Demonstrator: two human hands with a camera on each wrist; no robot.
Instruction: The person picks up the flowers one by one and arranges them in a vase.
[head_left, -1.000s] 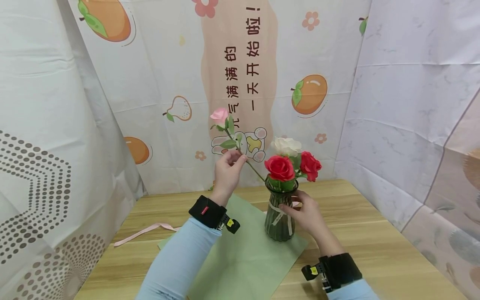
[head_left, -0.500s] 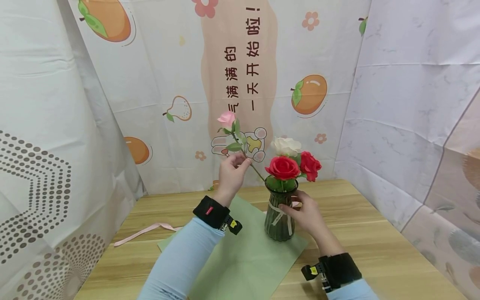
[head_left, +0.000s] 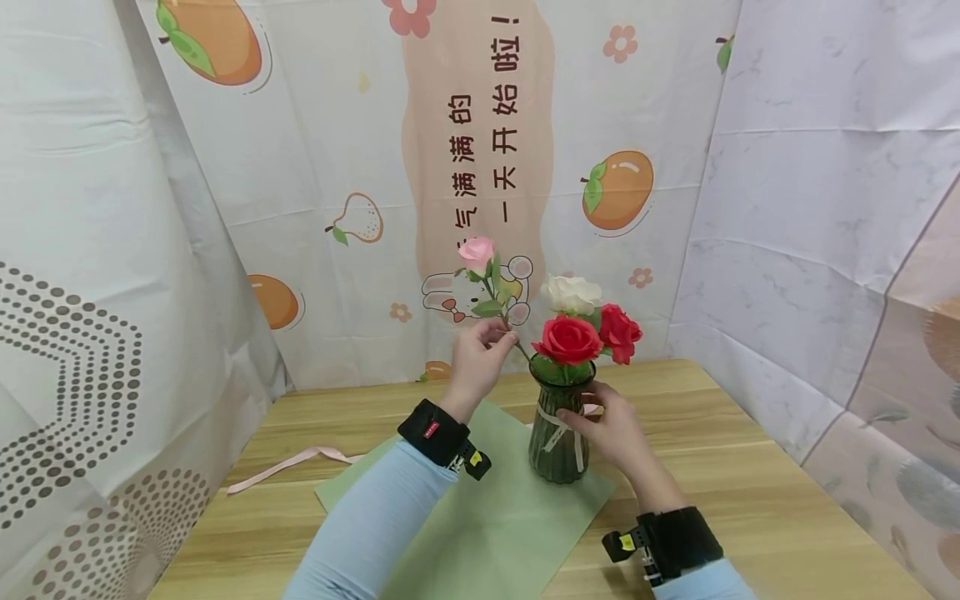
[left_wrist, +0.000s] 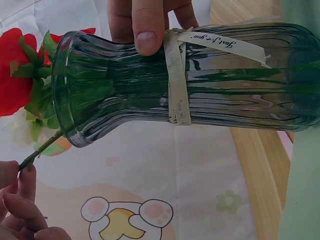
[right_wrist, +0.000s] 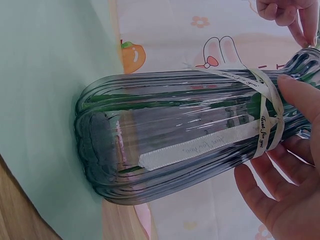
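In the head view my left hand (head_left: 480, 362) pinches the stem of a pink rose (head_left: 476, 254), which leans up and left from the vase mouth. The ribbed dark-glass vase (head_left: 557, 446) stands upright, with two red roses (head_left: 568, 338) and a white rose (head_left: 572, 295) in it. My right hand (head_left: 617, 427) grips the vase neck from the right, thumb in front. A printed ribbon (right_wrist: 200, 149) is tied round the neck. The left wrist view has the pinched stem (left_wrist: 46, 147) crossing the rim, and the right wrist view has fingers curled round the glass.
Under the vase lies a sheet of green paper (head_left: 480, 525) on the wooden table (head_left: 720, 467). A pink ribbon (head_left: 288, 463) trails across the table to the left. Behind hangs a printed curtain (head_left: 337, 150), with more sheeting at both sides.
My left hand has moved right and down with the pink rose, bringing the flower nearer the vase and the other roses. The right hand and the vase have stayed in place.
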